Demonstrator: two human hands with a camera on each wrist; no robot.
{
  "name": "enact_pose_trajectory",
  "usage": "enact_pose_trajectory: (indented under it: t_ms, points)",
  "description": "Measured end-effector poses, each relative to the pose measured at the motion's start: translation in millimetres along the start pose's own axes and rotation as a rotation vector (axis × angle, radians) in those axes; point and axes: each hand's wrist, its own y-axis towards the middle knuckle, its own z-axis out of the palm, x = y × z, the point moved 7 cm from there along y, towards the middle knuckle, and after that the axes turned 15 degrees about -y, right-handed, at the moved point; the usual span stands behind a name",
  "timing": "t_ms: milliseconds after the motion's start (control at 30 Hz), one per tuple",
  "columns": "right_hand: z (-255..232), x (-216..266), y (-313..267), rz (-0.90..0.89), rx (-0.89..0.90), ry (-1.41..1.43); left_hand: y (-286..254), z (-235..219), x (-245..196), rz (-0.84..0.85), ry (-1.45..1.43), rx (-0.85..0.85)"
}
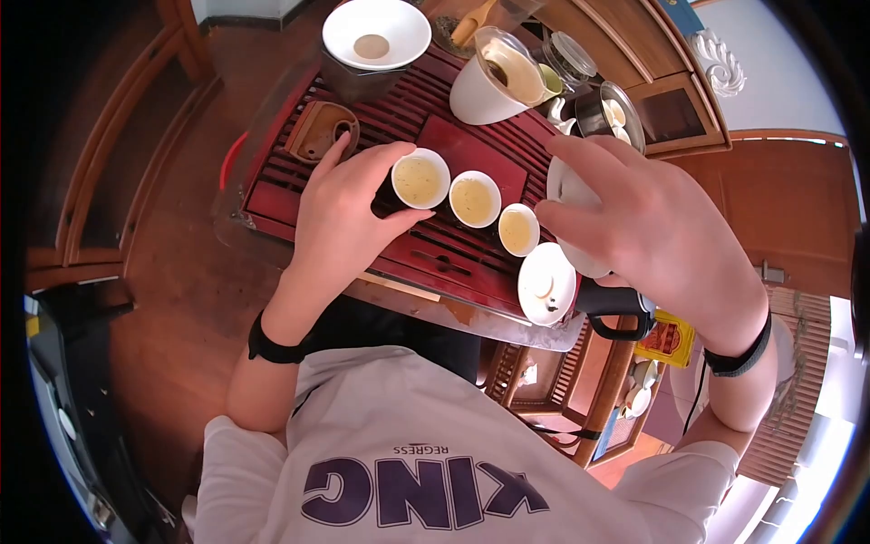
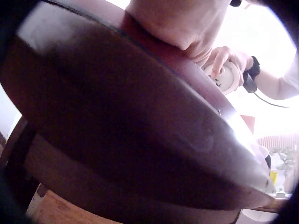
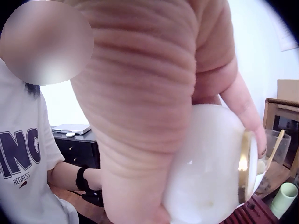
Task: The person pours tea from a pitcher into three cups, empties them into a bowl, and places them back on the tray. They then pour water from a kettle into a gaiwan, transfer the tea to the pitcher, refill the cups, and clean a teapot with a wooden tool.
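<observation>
Three white teacups of pale yellow tea stand in a row on the dark red slatted tea tray [image 1: 424, 245]. My left hand [image 1: 340, 204] pinches the leftmost teacup [image 1: 420, 181], thumb at its near side and forefinger at its far rim. Beside it are the middle teacup [image 1: 475, 199] and the right teacup [image 1: 519, 229]. My right hand [image 1: 634, 204] grips a round white pot [image 3: 205, 163] with a gold band, which leans over on its side in the right wrist view. Near that hand lies a small white dish [image 1: 546, 284] with dark specks.
A white bowl [image 1: 376, 32] sits on a dark vessel at the far left. Further back are a white pitcher [image 1: 494, 86], a glass jar [image 1: 571, 56] and a metal bowl [image 1: 621, 113]. A brown holder [image 1: 317, 131] lies left. A black-handled kettle [image 1: 616, 304] stands at the right.
</observation>
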Motion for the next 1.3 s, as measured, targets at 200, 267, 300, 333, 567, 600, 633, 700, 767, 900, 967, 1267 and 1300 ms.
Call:
enact_pose_trajectory:
  t_ms: [200,267,300,333,567,600,633,700,767,900,967,1267,1300]
  points:
    - [11.9,1.5,-20.6,0.041,0.036,0.033,1.0,0.5,-2.0,-0.002,0.021,0.008]
    - [13.4,3.6,-23.6,0.043,0.031,0.025,0.6,0.3,-1.4,0.001,0.035,0.002]
    - [14.2,4.4,-25.0,0.051,0.029,0.023,1.1,0.1,-1.8,0.004,0.038,0.004]
    - [14.9,4.7,-25.8,0.059,0.028,0.022,1.5,-0.1,-1.3,-0.006,0.039,0.006]
    - [6.7,4.1,-21.4,0.071,-0.052,-0.039,2.5,-0.2,-3.1,-0.013,0.034,-0.003]
    - [4.9,3.6,-21.0,0.084,-0.078,-0.039,2.7,0.4,-4.1,-0.001,0.037,0.004]
    - [3.1,2.9,-21.7,0.097,-0.104,-0.04,2.4,0.9,-3.7,-0.007,0.036,0.004]
    - [4.2,-0.9,-25.9,0.191,-0.123,0.014,2.4,0.2,-4.1,-0.008,0.043,0.01]
    - [12.0,-0.7,-33.7,0.283,-0.138,0.069,2.2,0.2,-4.3,-0.013,0.045,0.009]
    - [53.4,0.5,-65.9,0.648,-0.393,0.506,0.5,1.5,-3.3,-0.002,0.05,0.011]
    - [78.4,12.5,-88.0,0.851,-0.515,0.633,0.1,1.0,-3.7,0.004,0.079,-0.003]
    - [134.0,88.5,-159.0,1.407,-0.829,0.616,-1.5,2.5,-10.3,0.069,0.15,-0.04]
    - [136.8,92.5,-161.2,1.429,-0.829,0.632,-1.9,3.3,-10.4,0.076,0.15,-0.027]
